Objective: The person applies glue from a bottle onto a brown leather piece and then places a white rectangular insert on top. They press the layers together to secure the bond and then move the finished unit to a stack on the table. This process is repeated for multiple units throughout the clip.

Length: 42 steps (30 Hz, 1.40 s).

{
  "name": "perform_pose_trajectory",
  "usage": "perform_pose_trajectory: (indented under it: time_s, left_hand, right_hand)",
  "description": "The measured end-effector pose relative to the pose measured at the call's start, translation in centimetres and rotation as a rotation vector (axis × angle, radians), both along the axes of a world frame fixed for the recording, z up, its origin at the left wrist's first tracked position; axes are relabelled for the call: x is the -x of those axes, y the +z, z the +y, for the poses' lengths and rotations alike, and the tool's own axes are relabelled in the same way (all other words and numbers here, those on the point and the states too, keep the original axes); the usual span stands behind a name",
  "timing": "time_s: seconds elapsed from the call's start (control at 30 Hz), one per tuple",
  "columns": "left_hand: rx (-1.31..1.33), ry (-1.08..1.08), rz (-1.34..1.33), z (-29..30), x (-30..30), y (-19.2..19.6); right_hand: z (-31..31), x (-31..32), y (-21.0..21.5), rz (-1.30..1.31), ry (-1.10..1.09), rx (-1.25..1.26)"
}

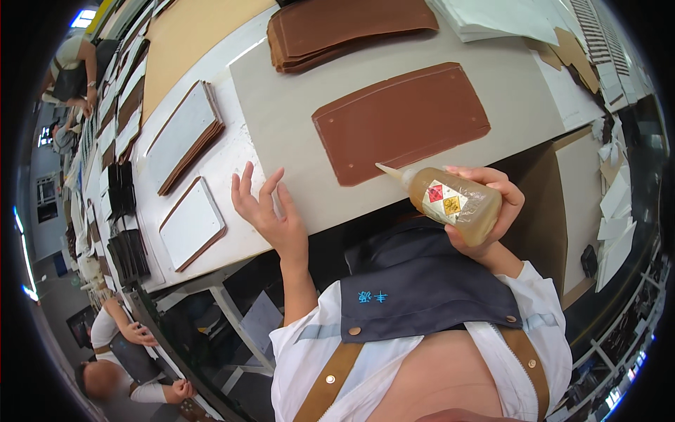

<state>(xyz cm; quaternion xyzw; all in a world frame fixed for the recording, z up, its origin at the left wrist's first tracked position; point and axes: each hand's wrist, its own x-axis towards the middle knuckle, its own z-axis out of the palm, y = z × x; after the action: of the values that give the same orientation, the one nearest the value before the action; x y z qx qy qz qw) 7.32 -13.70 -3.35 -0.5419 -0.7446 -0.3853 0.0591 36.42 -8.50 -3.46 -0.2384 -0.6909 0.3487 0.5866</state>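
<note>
Squeeze bottle of amber glue (455, 202) gripped in right hand (492, 211), fingers wrapped round body, nozzle tip laid at lower edge of brown leather panel (401, 121). Panel laid flat on grey board (295, 133). Left hand (271, 211) spread open, nothing held, palm edge rested on board near panel. Stack of brown panels (337, 32) seen beyond.

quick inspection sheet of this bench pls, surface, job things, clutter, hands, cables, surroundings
surface: pale grey board on a white bench
job's things: brown leather panel flat on the board; squeeze bottle of amber liquid, nozzle tip at the panel's lower edge
clutter: stack of brown panels; white-faced stacks; white sheets
grippers: right hand holds the bottle; left hand open, fingers spread, over the board's edge
cables: nothing seen
surroundings: other people at long benches to the left
</note>
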Motion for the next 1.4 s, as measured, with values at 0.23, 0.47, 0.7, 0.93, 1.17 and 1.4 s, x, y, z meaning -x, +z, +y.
perform_pose_trajectory:
  time_s: [0.23,0.47,0.7,0.93,1.17,1.4]
  left_hand:
    - [-0.005,0.014,0.009,-0.1,0.1,-0.1]
    - [-0.012,0.015,0.006,0.2,0.1,0.0]
    - [-0.033,0.029,-0.013,-0.1,0.0,-0.3]
    - [-0.006,0.025,0.022,0.2,-0.1,0.0]
    - [0.025,0.032,0.032,0.0,-0.1,-0.1]
    - [0.016,-0.006,0.034,0.0,-0.1,0.0]
  right_hand:
    - [0.1,3.2,0.2,0.008,0.143,-0.007]
    - [0.9,5.2,1.9,0.267,0.090,0.318]
    - [13.4,-7.4,3.8,1.469,0.198,1.063]
    - [18.7,-14.9,2.0,1.848,0.277,0.997]
    - [17.4,-13.6,1.4,1.377,0.580,0.734]
    - [24.4,-6.5,3.6,-0.757,-0.521,-0.372]
